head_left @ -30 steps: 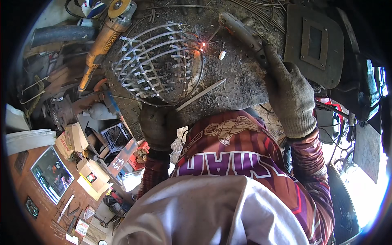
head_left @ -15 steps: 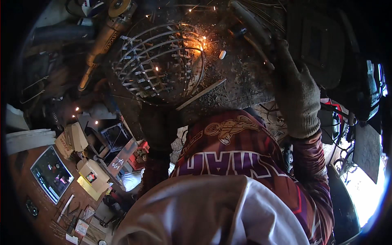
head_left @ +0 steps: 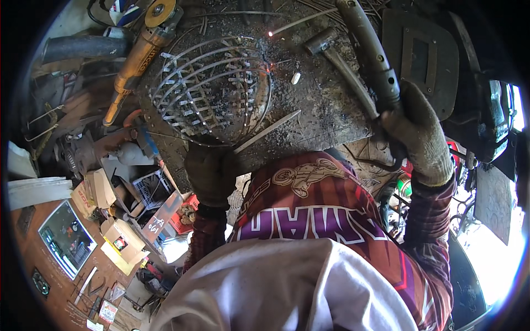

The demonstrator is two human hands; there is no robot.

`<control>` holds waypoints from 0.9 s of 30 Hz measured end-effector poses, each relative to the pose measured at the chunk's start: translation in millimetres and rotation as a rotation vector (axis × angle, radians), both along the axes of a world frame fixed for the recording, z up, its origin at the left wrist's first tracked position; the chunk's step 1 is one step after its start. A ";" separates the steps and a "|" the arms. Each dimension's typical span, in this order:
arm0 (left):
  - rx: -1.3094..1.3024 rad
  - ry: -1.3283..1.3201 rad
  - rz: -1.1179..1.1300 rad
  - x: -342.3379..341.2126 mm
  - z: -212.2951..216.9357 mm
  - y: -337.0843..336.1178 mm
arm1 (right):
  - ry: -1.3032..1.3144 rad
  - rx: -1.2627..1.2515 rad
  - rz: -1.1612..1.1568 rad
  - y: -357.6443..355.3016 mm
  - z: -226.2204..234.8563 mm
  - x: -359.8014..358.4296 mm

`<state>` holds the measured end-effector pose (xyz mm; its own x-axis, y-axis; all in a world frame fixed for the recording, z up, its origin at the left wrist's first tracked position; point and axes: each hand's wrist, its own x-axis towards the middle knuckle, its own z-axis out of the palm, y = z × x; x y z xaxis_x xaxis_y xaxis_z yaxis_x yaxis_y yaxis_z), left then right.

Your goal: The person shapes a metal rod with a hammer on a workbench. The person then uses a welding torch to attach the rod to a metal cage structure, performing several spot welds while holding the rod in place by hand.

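Steel wire basket (head_left: 212, 88) between yellow angle grinder (head_left: 138, 55) and hammer (head_left: 339, 63).

A dark glove is worn on the left hand (head_left: 211, 172) and a pale grey knitted one on the right hand (head_left: 418, 132), while the angle grinder (head_left: 141, 49) is coloured orange-yellow and the wire basket (head_left: 212, 85) grey.

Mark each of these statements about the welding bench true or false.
1. The right hand grips an electrode holder. True.
2. The left hand is bare. False: it wears a dark glove and rests at the wire basket.
3. A hammer lies on the bench. True.
4. The angle grinder sits inside the basket. False: it lies to its left.
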<state>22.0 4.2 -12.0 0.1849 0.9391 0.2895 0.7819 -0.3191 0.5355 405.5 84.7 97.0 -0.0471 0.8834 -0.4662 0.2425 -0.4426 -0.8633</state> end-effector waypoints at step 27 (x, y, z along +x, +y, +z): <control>0.005 0.041 0.028 2.5 -1.4 0.2 | -0.547 0.401 0.348 -11.8 -44.4 -30.6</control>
<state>24.6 4.4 -13.4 0.1702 0.9427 0.2870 0.8117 -0.2993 0.5016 374.9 72.9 52.5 -0.2079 0.9666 -0.1496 0.7503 0.0595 -0.6584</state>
